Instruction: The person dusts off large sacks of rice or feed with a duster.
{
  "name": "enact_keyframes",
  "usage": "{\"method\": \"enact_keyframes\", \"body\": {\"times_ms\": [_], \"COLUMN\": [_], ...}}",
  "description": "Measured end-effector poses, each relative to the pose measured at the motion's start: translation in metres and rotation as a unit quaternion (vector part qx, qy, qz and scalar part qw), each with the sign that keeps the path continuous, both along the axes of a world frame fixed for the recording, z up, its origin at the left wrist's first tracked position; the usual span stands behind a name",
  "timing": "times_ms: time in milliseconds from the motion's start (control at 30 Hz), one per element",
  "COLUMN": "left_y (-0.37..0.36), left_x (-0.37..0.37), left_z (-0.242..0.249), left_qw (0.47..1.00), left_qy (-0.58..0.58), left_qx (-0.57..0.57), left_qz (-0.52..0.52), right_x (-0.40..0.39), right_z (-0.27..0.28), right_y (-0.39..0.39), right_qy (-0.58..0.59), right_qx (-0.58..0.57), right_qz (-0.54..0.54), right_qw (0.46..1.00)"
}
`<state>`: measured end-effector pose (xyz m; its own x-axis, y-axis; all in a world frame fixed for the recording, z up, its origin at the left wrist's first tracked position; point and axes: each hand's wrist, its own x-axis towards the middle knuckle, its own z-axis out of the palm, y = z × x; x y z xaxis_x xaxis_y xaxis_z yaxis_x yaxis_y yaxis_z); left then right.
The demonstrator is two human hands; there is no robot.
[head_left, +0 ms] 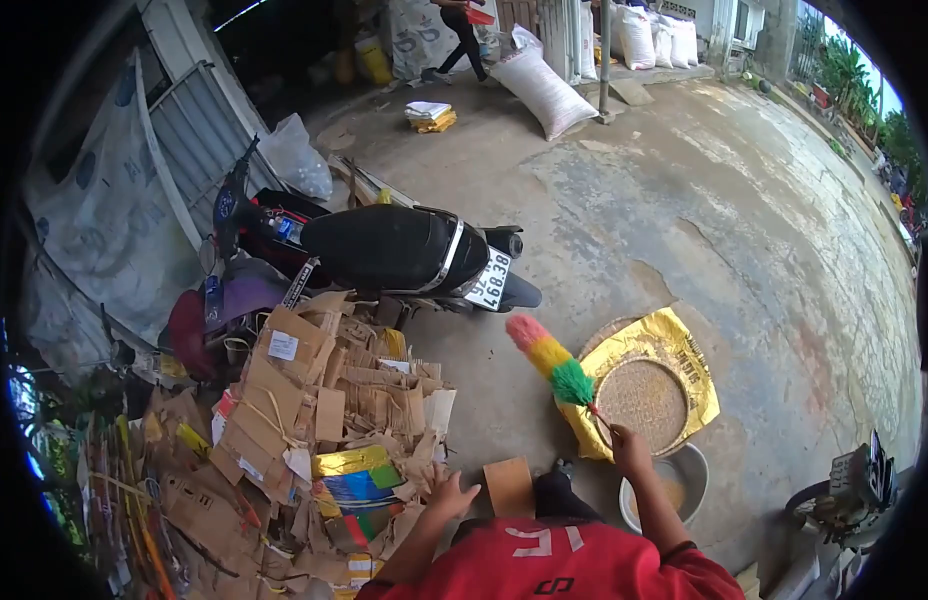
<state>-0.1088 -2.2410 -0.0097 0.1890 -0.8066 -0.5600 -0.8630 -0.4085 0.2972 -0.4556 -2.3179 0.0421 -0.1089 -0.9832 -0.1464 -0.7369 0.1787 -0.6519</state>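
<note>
My right hand (631, 452) is closed round the thin handle of a fluffy duster (551, 361) striped pink, yellow and green. The duster's head points away to the upper left, beside a round woven winnowing tray (643, 404) that looks filled with grain. Under that tray lies a shiny gold sack (698, 378). A metal basin (700, 478) with some grain in it sits just below the tray, near my right forearm. With fingers apart and nothing in them, my left hand (448, 497) hovers by the edge of a flattened cardboard pile (274, 395).
Left of centre, a parked motorbike (394, 250) stands behind the cardboard. A small brown board (510, 487) lies by my feet. Farther off are a full white sack (544, 88), a folded stack (430, 116) and a walking person (464, 38). Another motorbike (864, 475) is at right.
</note>
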Motion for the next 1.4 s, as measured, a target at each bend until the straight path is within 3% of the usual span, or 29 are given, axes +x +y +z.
{"method": "enact_keyframes", "body": {"times_ms": [33, 100, 167, 233, 300, 467, 567, 600, 667, 800, 833, 900, 1000, 1067, 1167, 1300, 1400], "left_y": [-0.008, -0.026, -0.035, -0.028, -0.020, -0.010, -0.019, -0.028, -0.050, -0.106, -0.128, -0.176, -0.261, -0.304, -0.370, -0.439, -0.469], "left_x": [-0.013, -0.031, -0.038, -0.039, -0.032, -0.020, -0.020, -0.019, -0.018, 0.013, 0.024, 0.046, 0.084, 0.095, 0.115, 0.107, 0.091], "left_z": [-0.006, 0.003, 0.015, 0.025, 0.029, 0.048, 0.044, 0.043, 0.034, 0.000, -0.004, -0.007, 0.011, 0.031, 0.032, 0.055, 0.048], "left_qw": [0.999, 1.000, 0.977, 0.979, 0.981, 0.981, 0.976, 0.976, 0.970, 0.976, 0.978, 0.979, 0.983, 0.985, 0.975, 0.961, 0.963], "left_qy": [0.036, 0.000, 0.206, 0.191, 0.176, 0.068, 0.100, 0.100, 0.135, 0.131, 0.140, 0.150, 0.116, 0.091, 0.088, 0.167, 0.194], "left_qx": [-0.019, -0.021, -0.044, -0.031, -0.022, 0.098, 0.052, 0.053, 0.058, 0.072, 0.058, 0.046, 0.073, -0.082, -0.175, -0.153, -0.148], "left_qz": [-0.004, -0.021, 0.026, 0.057, 0.082, 0.156, 0.188, 0.189, 0.195, 0.160, 0.145, 0.127, 0.122, 0.119, 0.107, 0.160, 0.112], "right_x": [-0.003, 0.000, 0.006, 0.015, 0.017, 0.000, -0.011, -0.011, -0.011, -0.017, -0.018, -0.019, 0.000, 0.019, 0.046, 0.052, 0.060], "right_z": [0.007, 0.023, 0.040, 0.050, 0.041, 0.025, 0.021, 0.020, 0.016, 0.012, 0.002, -0.007, -0.004, 0.001, 0.007, -0.029, -0.037], "right_y": [-0.028, -0.084, -0.138, -0.185, -0.232, -0.325, -0.352, -0.351, -0.343, -0.366, -0.378, -0.413, -0.431, -0.429, -0.425, -0.432, -0.440], "right_qy": [-0.002, -0.015, 0.027, 0.084, 0.099, 0.124, 0.111, 0.111, 0.034, 0.083, 0.077, 0.144, 0.074, 0.020, -0.025, 0.097, 0.109], "right_qx": [0.000, -0.022, -0.013, -0.031, -0.082, -0.098, -0.073, -0.072, -0.163, -0.095, -0.136, -0.054, -0.097, -0.088, 0.002, 0.117, 0.124], "right_qz": [0.014, 0.112, 0.201, 0.226, 0.241, 0.109, 0.068, 0.069, 0.187, 0.224, 0.181, 0.094, 0.022, 0.068, 0.167, 0.134, 0.105], "right_qw": [1.000, 0.993, 0.979, 0.970, 0.962, 0.981, 0.989, 0.989, 0.968, 0.966, 0.971, 0.984, 0.992, 0.994, 0.986, 0.979, 0.981]}}
